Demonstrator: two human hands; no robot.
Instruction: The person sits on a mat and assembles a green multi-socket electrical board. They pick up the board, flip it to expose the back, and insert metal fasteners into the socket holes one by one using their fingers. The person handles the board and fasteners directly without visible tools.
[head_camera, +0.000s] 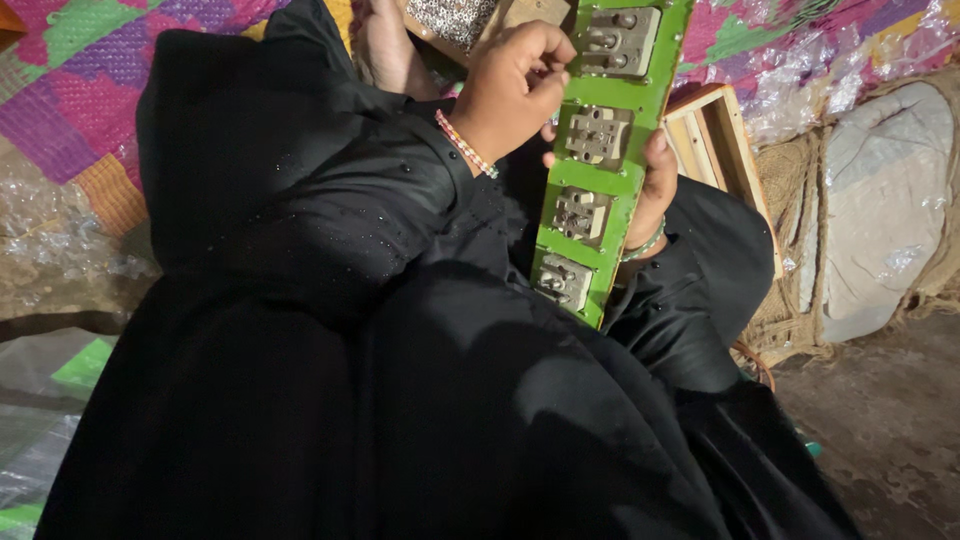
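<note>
Black cloth (330, 330) fills most of the frame from the lower edge up to the centre; it is the person's loose garment, draped over the lap. Woven matting (70, 90) in pink, purple and green shows at the upper left and upper right. A grey sack (880, 210) lies at the right edge, with a pale wooden frame (715, 140) just beside it.

Green panel (610, 150): a long, narrow strip standing tilted at upper centre, running from the top edge down to the lap. Four grey switch units (597, 135) sit in cut-outs along its length.

Left hand (515, 85): at upper centre, fingers curled and pressed against the panel's left edge near the second unit. Whether they pinch a small part cannot be told. A beaded bracelet (465, 145) circles the wrist.

Right hand (655, 185): behind the panel, fingers wrapped around its right edge, gripping it.

Handling judgement: the panel appears rigid and light, probably thin board or plastic. The long edges offer the safest hold, at mid-length, as the right hand does. The switch units and their small metal terminals look delicate; avoid pressing on them. The bare edges may be smooth, so a firm wrap-around grip is advisable.
</note>
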